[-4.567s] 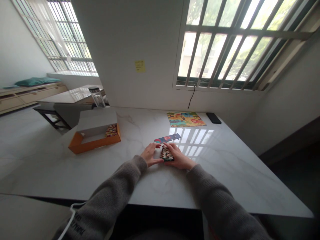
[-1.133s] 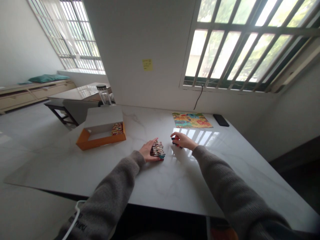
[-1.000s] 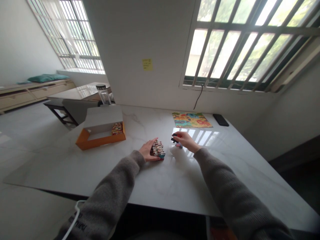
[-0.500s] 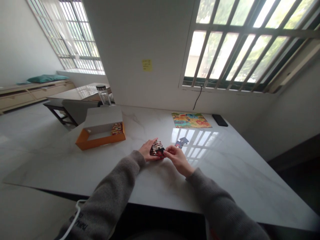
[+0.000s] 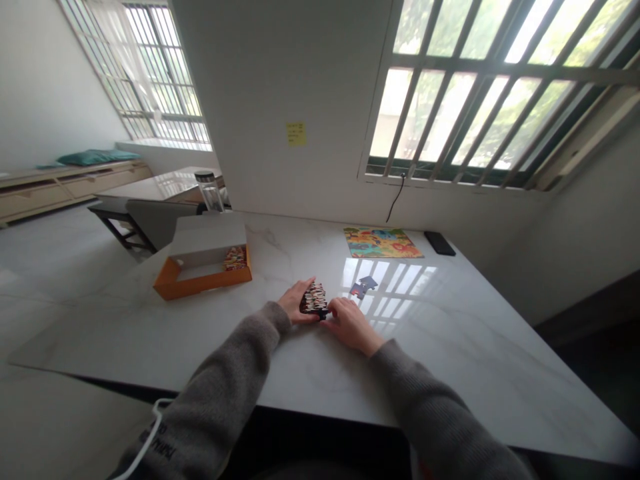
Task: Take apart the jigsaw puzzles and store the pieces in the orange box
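Home-like rm w/ curtain (image 5: 120, 50), cushion (image 5: 97, 157)

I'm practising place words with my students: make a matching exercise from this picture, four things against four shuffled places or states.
1. orange box
2. black phone
3. puzzle stack
4. loose blue pieces

A. gripped by the left hand
B. lying just beyond the right hand
C. standing open
D. right of the colourful sheet

Pairs: 1-C, 2-D, 3-A, 4-B
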A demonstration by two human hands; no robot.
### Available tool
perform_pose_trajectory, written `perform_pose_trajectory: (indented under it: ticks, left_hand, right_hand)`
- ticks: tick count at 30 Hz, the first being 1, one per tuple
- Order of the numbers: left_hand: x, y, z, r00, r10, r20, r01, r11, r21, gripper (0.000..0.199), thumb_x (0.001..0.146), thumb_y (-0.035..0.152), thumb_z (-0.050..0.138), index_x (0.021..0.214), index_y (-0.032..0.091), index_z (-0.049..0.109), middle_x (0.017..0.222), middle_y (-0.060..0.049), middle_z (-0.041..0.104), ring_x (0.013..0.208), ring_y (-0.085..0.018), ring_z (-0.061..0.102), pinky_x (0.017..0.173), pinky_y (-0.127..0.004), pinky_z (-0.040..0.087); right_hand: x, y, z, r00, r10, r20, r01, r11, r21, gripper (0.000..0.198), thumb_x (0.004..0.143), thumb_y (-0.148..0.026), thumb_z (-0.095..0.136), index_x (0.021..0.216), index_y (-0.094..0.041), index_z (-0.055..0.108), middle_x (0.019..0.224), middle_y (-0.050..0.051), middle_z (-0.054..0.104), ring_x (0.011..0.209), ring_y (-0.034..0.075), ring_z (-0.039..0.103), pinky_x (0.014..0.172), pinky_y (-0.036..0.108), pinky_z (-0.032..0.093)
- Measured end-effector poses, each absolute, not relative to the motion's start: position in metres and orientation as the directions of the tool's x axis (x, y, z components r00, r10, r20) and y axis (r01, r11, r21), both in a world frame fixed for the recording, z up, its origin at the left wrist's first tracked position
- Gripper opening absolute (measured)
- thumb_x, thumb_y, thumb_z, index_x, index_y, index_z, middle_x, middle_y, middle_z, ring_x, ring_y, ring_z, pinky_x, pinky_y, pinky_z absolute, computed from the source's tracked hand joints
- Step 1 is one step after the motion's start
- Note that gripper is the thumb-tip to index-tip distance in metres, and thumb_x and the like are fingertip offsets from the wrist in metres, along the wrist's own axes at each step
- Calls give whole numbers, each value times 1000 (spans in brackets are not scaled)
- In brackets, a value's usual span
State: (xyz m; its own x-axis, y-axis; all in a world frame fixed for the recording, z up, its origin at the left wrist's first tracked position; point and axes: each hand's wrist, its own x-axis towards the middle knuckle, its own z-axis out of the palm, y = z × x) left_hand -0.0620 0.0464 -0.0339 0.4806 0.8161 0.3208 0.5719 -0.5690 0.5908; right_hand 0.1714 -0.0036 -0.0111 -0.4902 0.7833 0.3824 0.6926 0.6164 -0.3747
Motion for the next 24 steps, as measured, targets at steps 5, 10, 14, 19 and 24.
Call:
perform_pose_trajectory:
  ticks: [5,10,14,19,24]
  left_hand:
    - [-63,45,-32,508,801,318,514,-578,634,105,60,44,82,148,17,32,131,-14,52,122,-33,52,110,-48,38]
    - [-54,41,-31,544,773,325,447,-595,668,104,59,41,84,147,18,34,128,-14,54,120,-32,54,107,-49,41]
    - [-46,37,-30,527,764,372,443,-621,647,103,60,40,83,148,20,33,131,-13,47,126,-31,48,113,-48,36]
    - [-46,38,-28,537,756,376,464,-636,616,104,61,41,82,149,19,31,133,-13,44,128,-32,44,116,-49,33]
    - [-48,37,-28,517,772,369,482,-619,620,108,59,40,84,149,19,29,135,-13,39,130,-33,41,117,-50,32]
  right_hand:
    - [223,35,-13,-347,793,501,754,553,-354,21,96,-23,48,111,-19,62,105,10,65,99,25,52,91,38,42]
    - [243,54,-23,-355,848,393,826,482,-293,36,91,-23,52,126,-19,59,121,10,62,102,27,49,96,41,39]
    - [235,50,-25,-366,870,331,828,467,-310,45,87,-25,56,132,-19,57,112,11,60,104,27,47,97,41,39]
    - [235,44,-22,-240,900,364,889,354,-291,44,88,-42,60,124,-17,61,116,14,55,108,30,46,96,42,40]
    - [240,44,-19,-148,957,249,919,226,-324,35,82,-43,66,106,-18,65,109,14,55,107,30,47,91,42,41]
